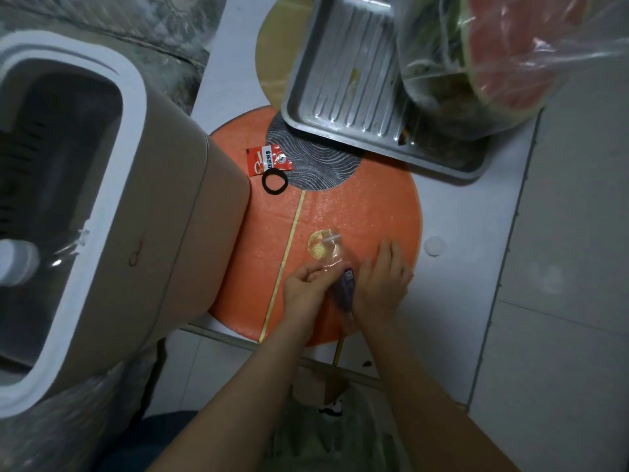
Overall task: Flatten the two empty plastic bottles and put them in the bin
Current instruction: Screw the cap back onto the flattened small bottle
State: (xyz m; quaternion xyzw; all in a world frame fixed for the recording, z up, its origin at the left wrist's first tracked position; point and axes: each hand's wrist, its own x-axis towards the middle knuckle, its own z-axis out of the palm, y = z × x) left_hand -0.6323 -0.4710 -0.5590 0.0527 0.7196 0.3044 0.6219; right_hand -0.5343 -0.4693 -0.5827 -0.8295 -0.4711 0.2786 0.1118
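A clear plastic bottle (pixel 335 264) with a purple label lies on the round orange mat (pixel 374 206), its open neck pointing away from me. My left hand (pixel 304 289) grips its left side. Flat against the bottle's right side lies my right hand (pixel 383 284), fingers stretched forward over the mat. A white bottle cap (pixel 434 246) sits on the table just right of the mat. The beige bin (pixel 112 212) with a white rim stands open at the left. Inside it lies another clear bottle (pixel 20 264) with a white cap.
A metal tray (pixel 343 86) holds a plastic bag of watermelon rind (pixel 503 52) at the top right. A red sachet (pixel 267 159) and a black hair tie (pixel 275 181) lie on the mat's far left. The table's near edge runs just below my wrists.
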